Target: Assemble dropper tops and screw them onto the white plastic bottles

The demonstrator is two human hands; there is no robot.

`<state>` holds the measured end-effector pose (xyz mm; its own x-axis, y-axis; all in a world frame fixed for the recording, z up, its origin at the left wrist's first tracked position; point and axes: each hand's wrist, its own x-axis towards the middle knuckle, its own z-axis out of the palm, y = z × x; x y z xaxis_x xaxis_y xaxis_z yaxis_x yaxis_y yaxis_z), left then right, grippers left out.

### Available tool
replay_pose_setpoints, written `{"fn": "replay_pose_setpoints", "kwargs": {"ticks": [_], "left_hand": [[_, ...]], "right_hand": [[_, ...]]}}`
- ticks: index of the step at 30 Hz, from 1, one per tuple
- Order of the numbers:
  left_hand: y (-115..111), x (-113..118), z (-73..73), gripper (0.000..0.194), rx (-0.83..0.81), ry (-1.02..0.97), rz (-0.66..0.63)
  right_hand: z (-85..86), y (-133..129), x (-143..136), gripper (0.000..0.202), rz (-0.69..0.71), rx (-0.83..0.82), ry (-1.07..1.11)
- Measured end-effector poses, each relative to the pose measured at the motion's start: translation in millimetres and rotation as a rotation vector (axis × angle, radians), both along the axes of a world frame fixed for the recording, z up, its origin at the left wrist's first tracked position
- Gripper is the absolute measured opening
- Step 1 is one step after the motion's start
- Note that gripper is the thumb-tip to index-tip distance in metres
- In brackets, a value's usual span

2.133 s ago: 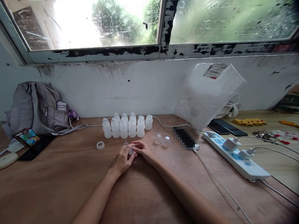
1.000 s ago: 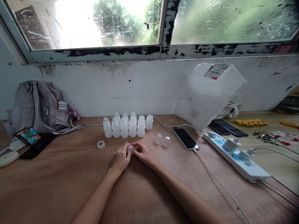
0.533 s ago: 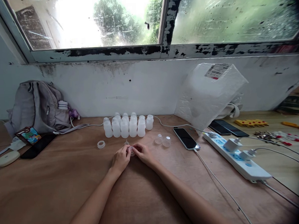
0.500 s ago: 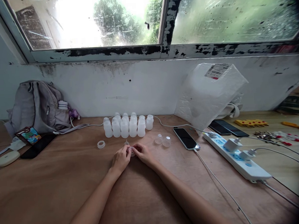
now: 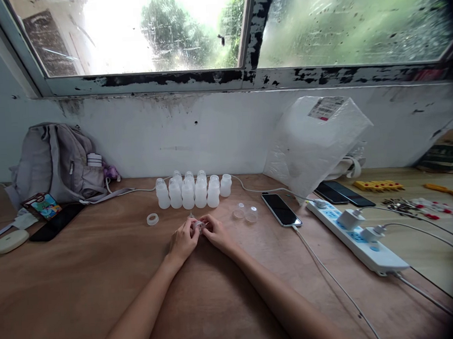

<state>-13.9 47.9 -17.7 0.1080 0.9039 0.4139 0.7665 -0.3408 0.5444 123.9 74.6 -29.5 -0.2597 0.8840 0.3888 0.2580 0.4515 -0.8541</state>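
Observation:
Between my two hands is a small translucent bottle collar ring [image 5: 199, 225], tilted. The fingers of my left hand [image 5: 182, 239] close on its left side. My right hand [image 5: 216, 232] pinches it from the right. A small clear tip [image 5: 191, 215] shows just beyond my left fingertips; most of it is hidden. Several small frosted baby bottles [image 5: 188, 194] stand upright in rows behind my hands. One open-necked bottle [image 5: 226, 185] stands at their right end. Another collar ring [image 5: 152, 219] lies flat to the left. Two clear dome caps [image 5: 251, 215] rest to the right.
A charging phone [image 5: 282, 210] and a white power strip [image 5: 357, 236] with cables lie to the right. Behind them leans a clear plastic bag [image 5: 316, 139]. On the left are a grey backpack [image 5: 57, 160], a black phone [image 5: 57, 222] and a round pale case [image 5: 10, 241].
My fingers have shifted slightly, and the collar ring has been raised and tilted so that more of it shows. The bottles, caps and other ring stay in place.

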Motion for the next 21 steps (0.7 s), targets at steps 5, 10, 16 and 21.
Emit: {"fn": "replay_pose_setpoints", "kwargs": {"ticks": [5,10,16,21], "left_hand": [[0.1,-0.8,-0.5,0.021,0.004,0.034,-0.023],[0.4,-0.8,-2.0,0.021,0.001,0.08,-0.019],[-1.0,2.2,-1.3,0.022,0.002,0.122,0.01],[-2.5,3.6,-0.8,0.022,0.011,0.179,0.031]], "right_hand": [[-3.0,1.5,-0.4,0.022,-0.005,-0.013,0.009],[-5.4,1.8,-1.1,0.023,-0.008,-0.011,0.011],[-9.8,4.1,-1.7,0.02,-0.034,0.006,0.0],[-10.0,4.0,-1.5,0.019,-0.039,0.019,-0.021]]}}
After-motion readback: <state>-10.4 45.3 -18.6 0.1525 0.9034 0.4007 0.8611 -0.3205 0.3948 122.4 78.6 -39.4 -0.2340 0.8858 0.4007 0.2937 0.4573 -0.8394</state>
